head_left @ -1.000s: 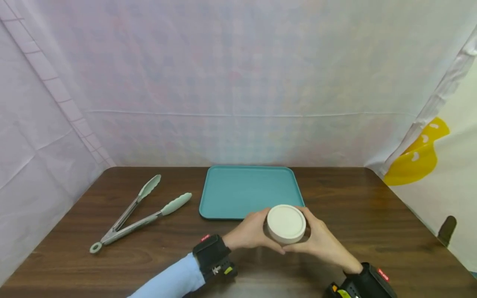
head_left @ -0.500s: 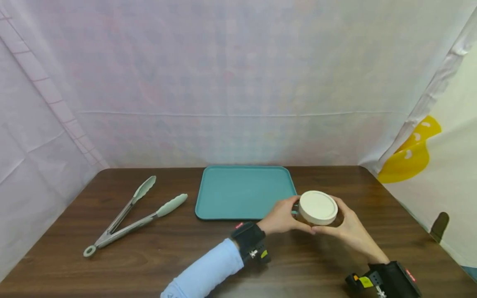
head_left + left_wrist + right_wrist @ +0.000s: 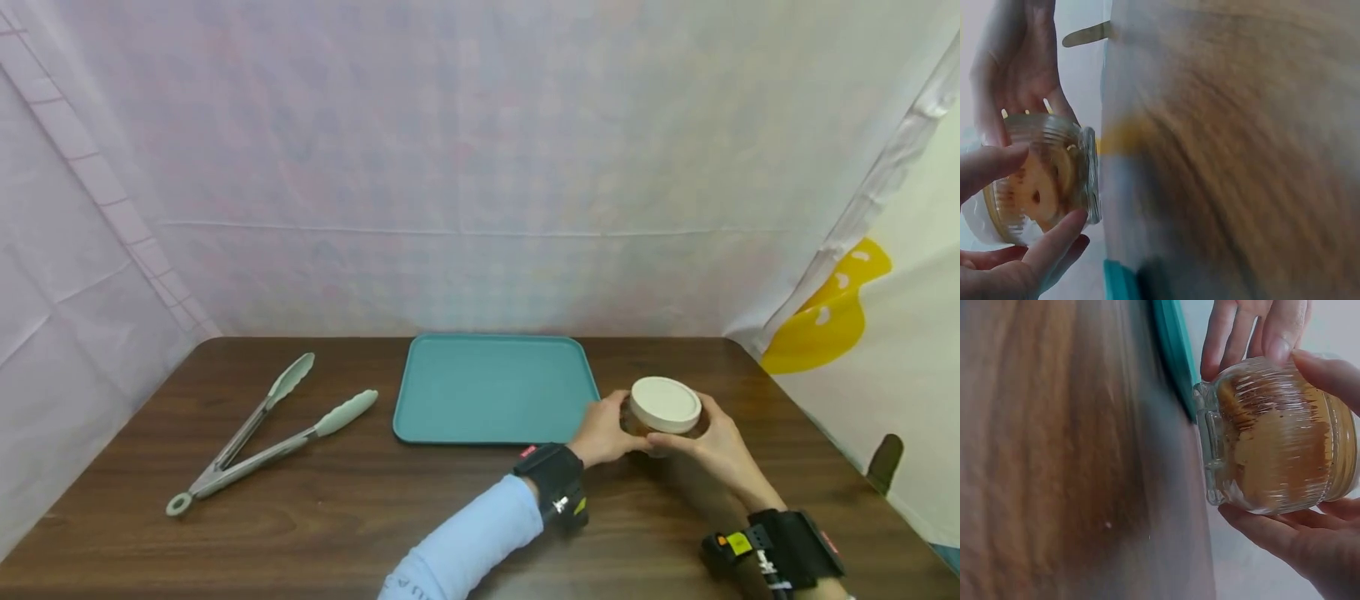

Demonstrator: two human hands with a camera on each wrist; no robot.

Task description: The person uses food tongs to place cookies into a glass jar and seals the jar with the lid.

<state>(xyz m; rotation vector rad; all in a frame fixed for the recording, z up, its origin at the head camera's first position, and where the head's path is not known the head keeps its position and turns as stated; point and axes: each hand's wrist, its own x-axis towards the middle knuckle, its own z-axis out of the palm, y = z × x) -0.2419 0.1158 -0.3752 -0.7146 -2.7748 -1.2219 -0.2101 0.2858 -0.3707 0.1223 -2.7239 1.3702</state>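
A ribbed glass jar (image 3: 1272,440) with a white lid (image 3: 665,404) is gripped from both sides, right of the tray. Brown and tan pieces like cookies (image 3: 1044,190) show through its glass. My left hand (image 3: 606,432) curls round the jar's left side, thumb toward me. From the right, my right hand (image 3: 723,450) holds it the same way, fingers spread along the glass. The jar stays upright, its base close over the table in both wrist views. In the head view the hands cover most of its body.
A teal tray (image 3: 495,392) lies at the back middle of the brown wooden table (image 3: 315,533). Spread tongs (image 3: 255,467) with pale green tips lie on the left. A pale curtain (image 3: 465,167) hangs behind the table's back edge.
Both hands have carried the jar to the right and away from me, from the tray's front right corner to beyond its right side. The tray and tongs have stayed put.
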